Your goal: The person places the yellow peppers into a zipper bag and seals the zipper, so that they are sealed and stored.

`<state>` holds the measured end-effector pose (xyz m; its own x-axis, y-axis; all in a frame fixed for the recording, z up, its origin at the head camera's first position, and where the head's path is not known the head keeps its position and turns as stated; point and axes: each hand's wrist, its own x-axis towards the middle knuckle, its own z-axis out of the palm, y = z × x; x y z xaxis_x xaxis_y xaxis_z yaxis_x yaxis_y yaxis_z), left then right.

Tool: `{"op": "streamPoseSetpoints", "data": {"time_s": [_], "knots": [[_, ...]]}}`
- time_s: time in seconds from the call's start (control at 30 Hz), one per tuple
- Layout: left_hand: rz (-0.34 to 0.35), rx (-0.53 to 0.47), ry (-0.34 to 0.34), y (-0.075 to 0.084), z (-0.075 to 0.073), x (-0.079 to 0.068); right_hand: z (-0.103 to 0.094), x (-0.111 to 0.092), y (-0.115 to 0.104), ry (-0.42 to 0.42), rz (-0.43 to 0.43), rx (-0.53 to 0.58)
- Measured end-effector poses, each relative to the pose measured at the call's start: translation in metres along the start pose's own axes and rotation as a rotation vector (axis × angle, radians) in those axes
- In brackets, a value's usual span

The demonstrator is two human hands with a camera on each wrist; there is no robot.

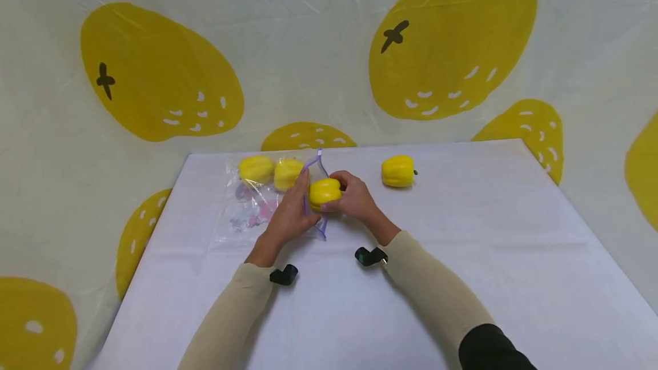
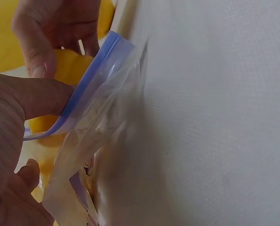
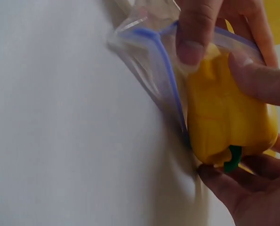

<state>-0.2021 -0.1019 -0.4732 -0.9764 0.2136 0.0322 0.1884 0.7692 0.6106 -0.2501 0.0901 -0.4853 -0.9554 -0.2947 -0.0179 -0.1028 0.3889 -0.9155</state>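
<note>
A yellow bell pepper [image 1: 324,194] is at the mouth of a clear zip bag [image 1: 222,218] with a purple seal strip. My right hand [image 1: 356,197] grips this pepper, thumb on one side and fingers on the other. Its green stem points away from the bag in the right wrist view, where the pepper [image 3: 229,113] sits partly within the opening. My left hand [image 1: 292,213] holds the bag's mouth apart, its thumb over the seal edge in the left wrist view. Two more yellow peppers, one farther left [image 1: 256,169] and one nearer the opening [image 1: 287,175], lie inside the bag.
Another yellow bell pepper [image 1: 398,171] lies on the white-covered table [image 1: 488,244], right of my hands near the back edge. Behind the table hangs a pale cloth [image 1: 303,44] with large yellow printed shapes. Small dark cameras sit at both wrists.
</note>
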Motion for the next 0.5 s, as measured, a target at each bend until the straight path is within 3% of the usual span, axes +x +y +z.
{"op": "streamPoseSetpoints", "data": {"time_s": [0.27, 0.5], "knots": [[0.058, 0.019, 0.008, -0.004, -0.007, -0.003, 0.018, 0.003, -0.005, -0.008, -0.023, -0.07], [0.042, 0.014, 0.002, -0.001, -0.013, -0.005, 0.014, 0.004, -0.01, -0.13, 0.027, 0.042]]}}
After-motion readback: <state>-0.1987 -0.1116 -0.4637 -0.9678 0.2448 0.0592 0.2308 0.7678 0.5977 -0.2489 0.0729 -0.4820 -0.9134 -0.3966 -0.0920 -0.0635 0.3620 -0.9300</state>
